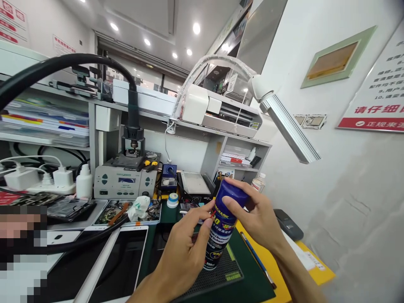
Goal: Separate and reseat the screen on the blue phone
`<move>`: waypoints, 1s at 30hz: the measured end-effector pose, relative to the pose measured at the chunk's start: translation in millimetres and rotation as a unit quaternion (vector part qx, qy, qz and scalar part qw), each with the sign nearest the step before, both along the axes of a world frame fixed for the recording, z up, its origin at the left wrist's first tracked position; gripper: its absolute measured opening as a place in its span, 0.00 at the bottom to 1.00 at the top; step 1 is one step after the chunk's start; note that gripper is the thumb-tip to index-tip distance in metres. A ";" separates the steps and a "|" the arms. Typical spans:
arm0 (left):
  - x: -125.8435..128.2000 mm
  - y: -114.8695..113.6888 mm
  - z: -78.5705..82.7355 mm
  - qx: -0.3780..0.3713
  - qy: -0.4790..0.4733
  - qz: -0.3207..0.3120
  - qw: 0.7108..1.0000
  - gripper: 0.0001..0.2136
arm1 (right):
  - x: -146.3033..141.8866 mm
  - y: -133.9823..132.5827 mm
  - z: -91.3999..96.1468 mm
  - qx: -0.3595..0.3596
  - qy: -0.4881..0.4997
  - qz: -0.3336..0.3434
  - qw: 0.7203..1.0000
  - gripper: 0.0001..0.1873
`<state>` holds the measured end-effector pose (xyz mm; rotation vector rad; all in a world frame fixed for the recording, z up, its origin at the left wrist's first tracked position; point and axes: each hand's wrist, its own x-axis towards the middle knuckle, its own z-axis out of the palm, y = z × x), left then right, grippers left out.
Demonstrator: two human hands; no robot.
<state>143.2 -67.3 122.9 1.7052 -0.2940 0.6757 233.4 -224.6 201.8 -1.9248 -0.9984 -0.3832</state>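
Note:
A blue spray can (222, 225) with a rounded blue cap and a printed label is tilted above the dark green work mat (249, 282). My right hand (257, 219) wraps round the upper part of the can, its fingers over the cap. My left hand (184, 248) pinches a thin red straw (213, 214) against the side of the can, just below the cap.
A white phone (126, 256) lies face up at the lower left, next to a parts tray (129, 210). A rework station (126, 179) with a black hose stands behind. A desk lamp (284, 122) hangs over the right side. A yellow mat edge (311, 263) borders the wall.

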 end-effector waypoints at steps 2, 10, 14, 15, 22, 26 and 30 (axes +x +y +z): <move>0.6 -0.5 -0.4 0.010 -0.007 0.006 1.000 0.09 | 0.8 2.5 -5.1 0.025 0.004 -0.014 1.000 0.20; 3.2 -1.2 -1.9 0.043 -0.019 0.032 0.998 0.08 | 7.0 7.1 -5.0 0.049 0.006 -0.032 0.998 0.18; 2.5 -1.2 -2.1 0.063 -0.033 0.041 0.997 0.08 | 9.7 6.5 -3.0 0.038 -0.006 -0.025 0.999 0.17; 2.4 -0.9 -2.2 0.065 -0.035 0.043 0.996 0.08 | 10.4 6.3 -2.4 0.033 -0.011 -0.024 0.999 0.17; 3.6 1.7 -2.4 0.083 -0.052 0.049 0.994 0.08 | 16.4 2.0 1.5 0.022 -0.044 0.002 0.999 0.16; 4.4 0.7 -3.0 0.086 -0.050 0.051 0.994 0.08 | 17.1 -0.1 1.8 0.017 -0.049 0.011 0.999 0.16; 5.4 -0.7 -5.0 0.087 -0.051 0.055 0.993 0.08 | 14.8 1.1 0.6 0.014 -0.054 0.007 0.998 0.17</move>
